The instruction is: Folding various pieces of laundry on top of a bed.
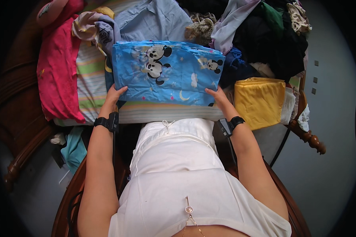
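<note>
Thumbs on top and fingers mostly hidden, a person's left hand and right hand grasp the near corners of a folded blue cartoon-print cloth, stretched between them over a striped bedsheet. The wide grip likely serves to hold its layers square. Just right of the right hand lies a folded yellow cloth, seemingly set apart from the loose dark clothes heaped beyond that hand.
</note>
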Demonstrator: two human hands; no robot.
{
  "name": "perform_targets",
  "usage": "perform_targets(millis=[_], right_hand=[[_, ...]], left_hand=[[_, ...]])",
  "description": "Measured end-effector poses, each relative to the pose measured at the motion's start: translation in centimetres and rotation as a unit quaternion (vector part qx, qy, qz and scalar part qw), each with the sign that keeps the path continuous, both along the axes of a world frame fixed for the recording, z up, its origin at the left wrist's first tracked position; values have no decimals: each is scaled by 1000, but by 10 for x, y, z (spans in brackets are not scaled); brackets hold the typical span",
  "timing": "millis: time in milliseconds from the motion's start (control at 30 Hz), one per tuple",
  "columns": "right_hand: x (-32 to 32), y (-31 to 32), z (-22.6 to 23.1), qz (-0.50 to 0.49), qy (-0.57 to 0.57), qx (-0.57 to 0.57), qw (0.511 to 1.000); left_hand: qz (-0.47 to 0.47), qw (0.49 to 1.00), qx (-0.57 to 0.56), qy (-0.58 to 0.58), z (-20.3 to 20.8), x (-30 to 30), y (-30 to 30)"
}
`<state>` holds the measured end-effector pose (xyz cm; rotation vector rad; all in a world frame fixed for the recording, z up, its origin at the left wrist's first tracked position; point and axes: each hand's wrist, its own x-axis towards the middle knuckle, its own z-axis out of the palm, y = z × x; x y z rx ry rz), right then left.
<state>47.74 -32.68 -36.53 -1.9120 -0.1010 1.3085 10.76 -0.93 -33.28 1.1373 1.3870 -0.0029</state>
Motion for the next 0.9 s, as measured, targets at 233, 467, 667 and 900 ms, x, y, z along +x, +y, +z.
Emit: perform_targets(millis=[233,467,667,900], right_hand=[[-9,23,34,-73,141,39,987],[-22,25,43,-20,-22,112,993],[-23,30,78,-13,-81,104,991],[27,-3,145,5,-62,162,985]], left_hand=[[-19,1000,-1,8,7,16,10],[29,991,128,-6,-6,11,5],[-20,979,201,6,48,43,-7],[-110,963,198,-146,135,98,-31]])
